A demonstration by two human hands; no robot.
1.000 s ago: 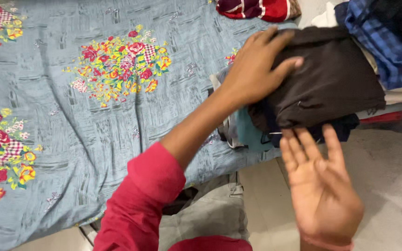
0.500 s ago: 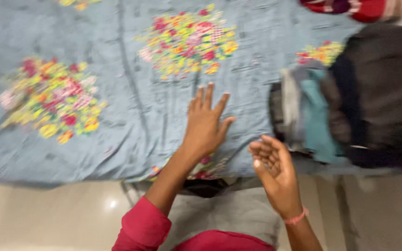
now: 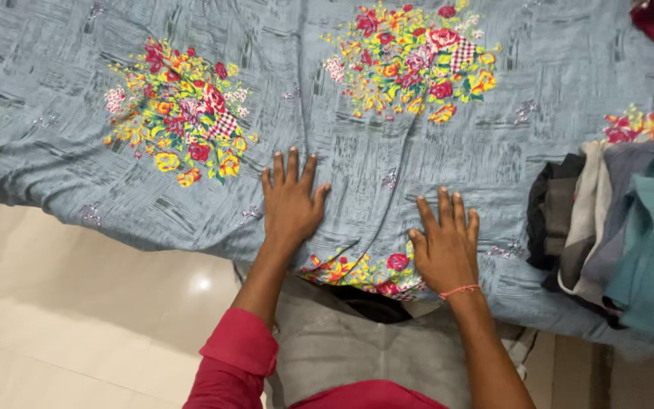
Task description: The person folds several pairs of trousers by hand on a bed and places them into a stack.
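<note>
Both hands lie flat, palms down, on the grey-blue floral bedsheet (image 3: 191, 189). Left hand (image 3: 291, 203): fingers spread and fully extended, gripping nothing, pressing the cloth near the bed edge. Right hand (image 3: 445, 246): likewise open and flat, nothing held, resting just above a flower print at the sheet's hanging edge; a pink thread band sits on its wrist.

Creases run between and beyond the two hands. Well to the right of the right hand, a stack of folded clothes (image 3: 615, 227) sits close to the edge.

Risk, as judged: palms dragging outward could bunch the sheet instead of flattening it, or tug it under the stack and tip the overhanging garments toward the tiled floor (image 3: 77, 303).
</note>
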